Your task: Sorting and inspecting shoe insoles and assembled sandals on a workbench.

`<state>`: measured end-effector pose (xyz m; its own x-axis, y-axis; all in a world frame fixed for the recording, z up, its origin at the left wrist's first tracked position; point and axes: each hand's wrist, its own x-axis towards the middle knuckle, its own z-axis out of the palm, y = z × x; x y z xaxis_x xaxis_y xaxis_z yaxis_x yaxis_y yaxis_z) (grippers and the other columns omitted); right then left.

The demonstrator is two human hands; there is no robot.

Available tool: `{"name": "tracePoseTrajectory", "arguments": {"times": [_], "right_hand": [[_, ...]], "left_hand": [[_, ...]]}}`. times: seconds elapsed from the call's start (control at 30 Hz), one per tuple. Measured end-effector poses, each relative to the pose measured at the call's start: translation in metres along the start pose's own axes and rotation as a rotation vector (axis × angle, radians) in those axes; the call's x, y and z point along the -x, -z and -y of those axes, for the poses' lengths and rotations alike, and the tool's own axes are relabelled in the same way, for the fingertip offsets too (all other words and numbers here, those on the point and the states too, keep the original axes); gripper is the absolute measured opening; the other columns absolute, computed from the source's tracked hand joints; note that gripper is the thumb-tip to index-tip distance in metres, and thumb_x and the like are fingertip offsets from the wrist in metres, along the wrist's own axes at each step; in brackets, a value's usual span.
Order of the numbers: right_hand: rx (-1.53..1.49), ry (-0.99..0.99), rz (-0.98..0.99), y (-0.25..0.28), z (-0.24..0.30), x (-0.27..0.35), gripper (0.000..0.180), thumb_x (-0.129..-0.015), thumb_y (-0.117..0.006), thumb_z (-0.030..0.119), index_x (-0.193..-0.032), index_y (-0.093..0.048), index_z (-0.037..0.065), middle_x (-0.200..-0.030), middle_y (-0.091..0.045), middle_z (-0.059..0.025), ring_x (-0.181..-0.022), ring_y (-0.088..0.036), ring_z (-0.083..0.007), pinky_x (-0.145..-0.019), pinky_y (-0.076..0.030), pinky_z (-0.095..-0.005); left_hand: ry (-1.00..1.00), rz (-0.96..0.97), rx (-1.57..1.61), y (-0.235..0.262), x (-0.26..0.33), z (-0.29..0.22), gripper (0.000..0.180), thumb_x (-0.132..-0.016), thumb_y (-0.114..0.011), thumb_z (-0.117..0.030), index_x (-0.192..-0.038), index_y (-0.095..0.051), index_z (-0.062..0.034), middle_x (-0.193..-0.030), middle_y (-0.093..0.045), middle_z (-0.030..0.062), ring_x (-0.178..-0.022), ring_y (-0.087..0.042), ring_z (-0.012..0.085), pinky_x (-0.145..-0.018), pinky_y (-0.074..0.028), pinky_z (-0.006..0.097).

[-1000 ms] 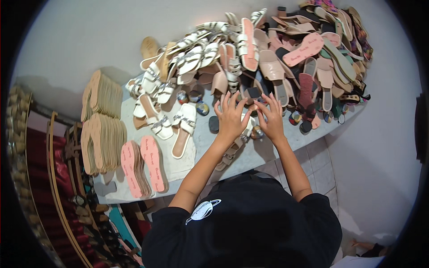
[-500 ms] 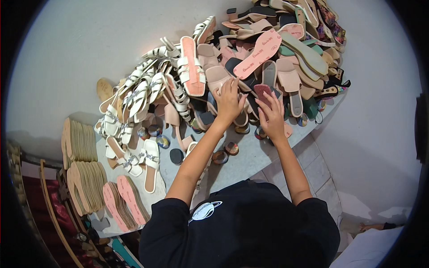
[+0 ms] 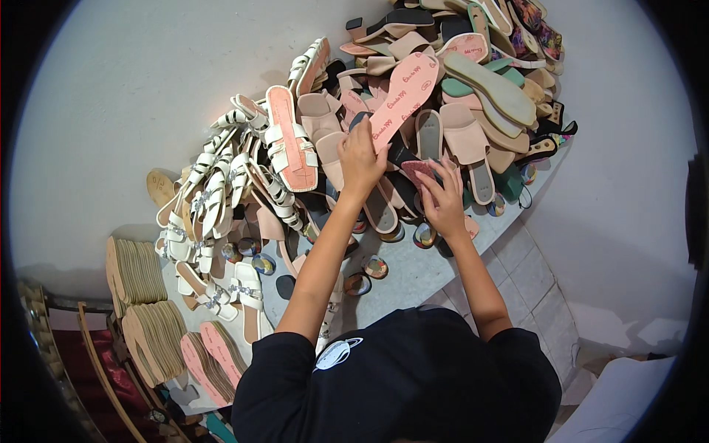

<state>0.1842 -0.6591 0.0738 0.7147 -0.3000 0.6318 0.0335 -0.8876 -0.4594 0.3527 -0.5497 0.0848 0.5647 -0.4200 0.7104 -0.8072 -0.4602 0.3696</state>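
Both my hands reach into a heap of sandals and shoe parts on a table. My left hand (image 3: 362, 162) is closed at the lower end of a pink printed insole (image 3: 406, 92), its thumb at the insole's edge. The insole slants up and away across the heap. My right hand (image 3: 444, 199) has its fingers apart and curved over a dark red glittery piece (image 3: 416, 170), touching it. Near this hand lie a beige slide sandal (image 3: 464, 133) and a grey-soled sandal (image 3: 481, 182). The fingers partly hide what lies beneath.
White strappy sandals (image 3: 292, 140) crowd the left of the heap. Stacked tan insoles (image 3: 153, 343) and pink insoles (image 3: 221, 351) stand at the table's left end. Round multicoloured pieces (image 3: 375, 266) lie near the front edge. A wall (image 3: 620, 184) rises at the right.
My view has shifted, so the heap sits lower on the left. My left hand has moved farther into the heap and closed at the pink insole's end. My right hand stays by the glittery piece.
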Motion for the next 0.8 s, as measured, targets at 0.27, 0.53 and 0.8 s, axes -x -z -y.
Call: {"name": "tracePoseTrajectory", "arguments": {"times": [0.27, 0.53, 0.8], "right_hand": [[-0.016, 0.037, -0.058, -0.001, 0.018, 0.009, 0.035, -0.082, -0.057, 0.009, -0.116, -0.061, 0.016, -0.132, -0.046, -0.0109, -0.13, -0.034, -0.0345, -0.108, -0.015, -0.0545], [0.033, 0.24, 0.249, -0.018, 0.042, 0.027, 0.049, -0.086, -0.055, 0.021, -0.133, -0.046, 0.013, -0.143, -0.034, -0.0136, -0.137, -0.023, -0.0317, -0.107, -0.006, -0.0597], [0.027, 0.361, 0.397, -0.076, 0.039, -0.025, 0.065, -0.089, -0.049, 0.039, -0.139, -0.03, 0.003, -0.147, -0.023, -0.0189, -0.138, -0.018, -0.034, -0.109, -0.011, -0.0529]], "left_hand": [[0.204, 0.042, -0.03, 0.093, 0.091, -0.03, 0.074, -0.071, -0.074, -0.032, -0.13, -0.042, -0.0013, -0.116, -0.057, 0.0136, -0.105, -0.054, 0.0247, -0.092, -0.031, 0.041], [0.399, 0.136, -0.086, 0.139, 0.183, -0.029, 0.076, -0.068, -0.078, -0.029, -0.129, -0.043, -0.001, -0.116, -0.057, 0.0137, -0.105, -0.055, 0.0246, -0.092, -0.031, 0.04], [0.411, 0.107, -0.021, 0.134, 0.2, -0.027, 0.078, -0.065, -0.08, -0.024, -0.128, -0.043, 0.002, -0.112, -0.058, 0.0159, -0.1, -0.055, 0.0316, -0.086, -0.043, 0.039]]}}
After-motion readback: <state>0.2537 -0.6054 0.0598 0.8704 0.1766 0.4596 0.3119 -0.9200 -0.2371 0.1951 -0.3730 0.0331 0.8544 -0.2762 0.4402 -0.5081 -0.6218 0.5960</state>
